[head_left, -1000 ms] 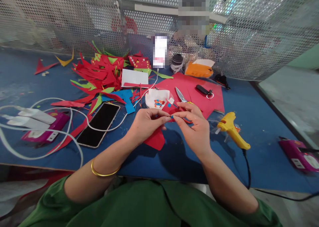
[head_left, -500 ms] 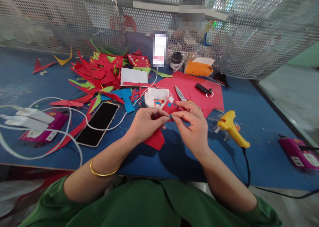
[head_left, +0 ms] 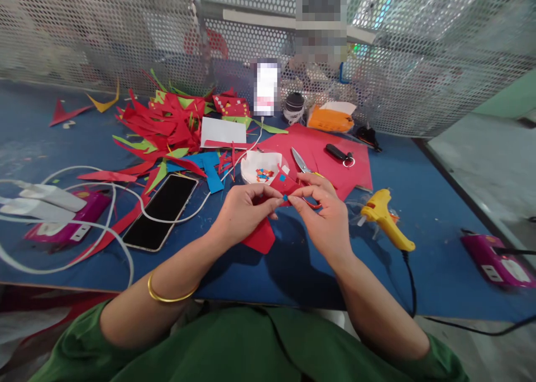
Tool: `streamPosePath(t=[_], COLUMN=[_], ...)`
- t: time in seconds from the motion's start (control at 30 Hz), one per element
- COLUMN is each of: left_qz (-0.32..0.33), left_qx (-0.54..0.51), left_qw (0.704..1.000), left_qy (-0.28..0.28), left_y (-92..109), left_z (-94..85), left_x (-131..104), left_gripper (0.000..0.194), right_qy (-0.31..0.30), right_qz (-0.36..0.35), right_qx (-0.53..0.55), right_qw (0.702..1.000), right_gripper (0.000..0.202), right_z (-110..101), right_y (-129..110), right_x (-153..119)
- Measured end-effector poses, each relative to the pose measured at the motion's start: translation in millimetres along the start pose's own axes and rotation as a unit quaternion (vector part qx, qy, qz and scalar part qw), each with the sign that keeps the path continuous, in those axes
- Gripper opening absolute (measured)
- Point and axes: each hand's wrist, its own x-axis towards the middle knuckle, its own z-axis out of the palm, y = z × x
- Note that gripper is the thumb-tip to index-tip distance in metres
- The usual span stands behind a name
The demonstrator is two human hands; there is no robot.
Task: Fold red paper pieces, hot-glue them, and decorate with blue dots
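Partway in, by the look of it: one blue square on the red paper strip (head_left: 259,238), another blue piece (head_left: 285,197) up in the fingers, loose bits (head_left: 264,175) in the bowl (head_left: 251,166).
Left to right: left hand (head_left: 245,211) pinched narrow on that blue piece, red strip under it, pointing at the surface's (head_left: 444,203) near edge, then right hand (head_left: 324,214) pinching the piece's other side, scissors (head_left: 299,160) just beyond. Can't tell if the strip's gripped too, tbh.
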Motion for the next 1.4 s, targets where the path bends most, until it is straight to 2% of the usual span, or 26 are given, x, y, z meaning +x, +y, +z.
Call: streamPosePath(t=[0.2,0.33,0.43,0.5,0.6,0.7,0.8,0.93,1.07,1.17,1.27,1.4], left_qz=[-0.004,-0.003,0.002,0.002,0.003,0.001,0.001,-0.025,-0.084,-0.112,-0.102,-0.063], left_qx=[0.015,0.028,0.043,0.05,0.058,0.056,0.012,-0.097,-0.167,-0.154,-0.129,-0.084], left_qw=[1.0,0.999,0.999,0.998,0.998,0.998,1.0,0.994,0.982,0.982,0.986,0.994], left_qy=[-0.005,0.018,0.03,0.029,0.011,-0.004,0.007,0.05,0.015,-0.005,0.003,-0.022], left_y=[2.2,4.7,5.5,5.4,4.9,4.4,3.4,1.6,3.1,5.0,5.1,3.3], left_z=[-0.4,-2.0,-2.9,-3.3,-3.9,-3.5,-1.0,2.0,1.3,0.5,0.9,1.2], left_x=[-0.9,-0.5,-0.9,-1.4,-1.7,-1.1,0.2,2.5,2.5,0.8,-0.5,-0.3], left_gripper=[0.013,0.015,0.013,0.011,0.012,0.013,0.013,0.032,0.027,0.02,0.018,0.012], right_qy=[-0.019,-0.015,-0.028,-0.039,-0.054,-0.058,-0.053,-0.063,-0.07,-0.043,-0.011,-0.028], right_qz=[0.009,0.092,0.172,0.192,0.196,0.187,0.168,0.154,0.125,0.048,-0.027,-0.051], right_qx=[0.017,0.099,0.192,0.216,0.191,0.156,0.13,0.108,0.074,0.032,-0.022,-0.042], right_qw=[1.0,0.991,0.966,0.956,0.96,0.968,0.976,0.98,0.987,0.997,0.999,0.997], right_gripper=[0.007,0.009,0.012,0.013,0.016,0.018,0.017,0.016,0.013,0.009,0.008,0.008], right_z=[-2.1,-7.5,-9.8,-10.2,-10.4,-10.5,-10.3,-9.9,-10.5,-11.5,-11.3,-8.3], right_y=[-0.2,6.6,11.1,11.9,11.3,10.6,9.5,6.4,2.5,0.9,1.6,5.1], right_x=[0.9,6.5,10.4,11.4,10.7,9.3,8.5,7.8,7.1,6.3,4.6,1.9])
